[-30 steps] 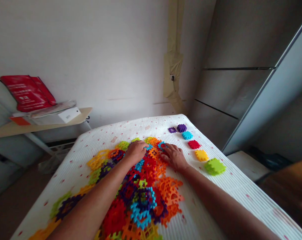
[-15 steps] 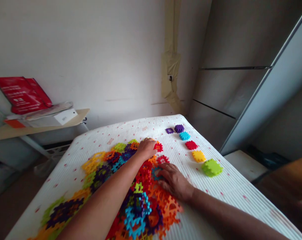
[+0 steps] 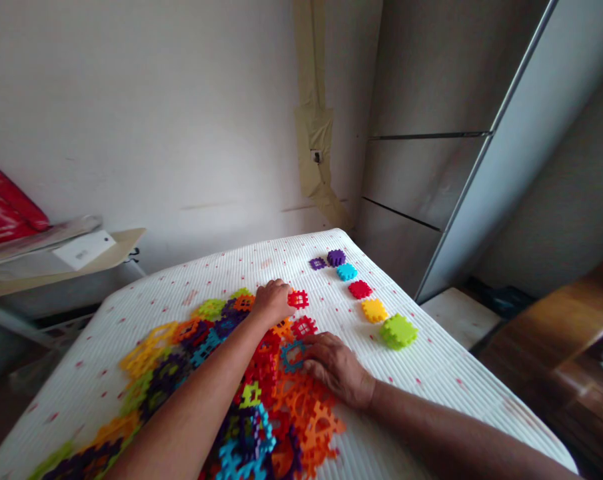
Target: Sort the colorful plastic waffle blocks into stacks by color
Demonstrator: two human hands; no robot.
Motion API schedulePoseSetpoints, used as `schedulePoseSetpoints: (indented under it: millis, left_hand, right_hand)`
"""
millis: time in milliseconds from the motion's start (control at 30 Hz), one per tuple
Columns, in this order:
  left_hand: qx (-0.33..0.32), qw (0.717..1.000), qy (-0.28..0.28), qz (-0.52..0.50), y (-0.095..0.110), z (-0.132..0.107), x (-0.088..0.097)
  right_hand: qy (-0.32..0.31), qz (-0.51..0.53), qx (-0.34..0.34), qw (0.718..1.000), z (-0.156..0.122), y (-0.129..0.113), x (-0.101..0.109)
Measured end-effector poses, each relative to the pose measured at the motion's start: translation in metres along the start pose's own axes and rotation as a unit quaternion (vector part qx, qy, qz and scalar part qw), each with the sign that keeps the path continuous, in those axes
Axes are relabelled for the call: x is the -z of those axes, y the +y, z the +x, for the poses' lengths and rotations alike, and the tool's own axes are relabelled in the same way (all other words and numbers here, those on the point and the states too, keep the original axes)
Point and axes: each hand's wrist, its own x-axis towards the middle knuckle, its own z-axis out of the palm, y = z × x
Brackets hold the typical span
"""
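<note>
A heap of flat, interlocking plastic tiles in orange, red, blue, purple, yellow and green covers the middle of a white mat. My left hand reaches across the heap, its curled fingers resting beside a red tile at the far edge. My right hand lies palm down on the heap, fingers spread, touching a blue tile next to another red tile.
Sorted stacks line the mat's right side: purple, blue, red, yellow and green. A shelf with a red bag stands at the left. A wooden piece is at the right.
My left hand moved right to the pile's far edge, with a red tile now lying apart beside it. My right hand pulled back toward me onto the heap. The view shifted right.
</note>
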Motion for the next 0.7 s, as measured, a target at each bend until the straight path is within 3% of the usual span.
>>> schedulePoseSetpoints:
  millis: [133, 333, 500, 700]
  left_hand:
    - [-0.011, 0.999, 0.008, -0.035, 0.016, 0.005, 0.005]
    - [-0.015, 0.998, -0.020, -0.056, 0.058, 0.022, 0.000]
    - [-0.012, 0.997, -0.054, -0.048, 0.083, 0.036, -0.010]
    - [-0.026, 0.997, -0.065, -0.031, 0.093, 0.043, -0.018]
  right_hand:
    - [-0.002, 0.010, -0.006, 1.000, -0.018, -0.002, 0.015]
    - [-0.010, -0.021, -0.021, 0.999, -0.038, -0.002, 0.034]
    - [-0.004, -0.025, -0.016, 1.000, -0.041, 0.003, 0.032]
    - [0.004, -0.023, -0.007, 1.000, -0.041, 0.004, 0.029]
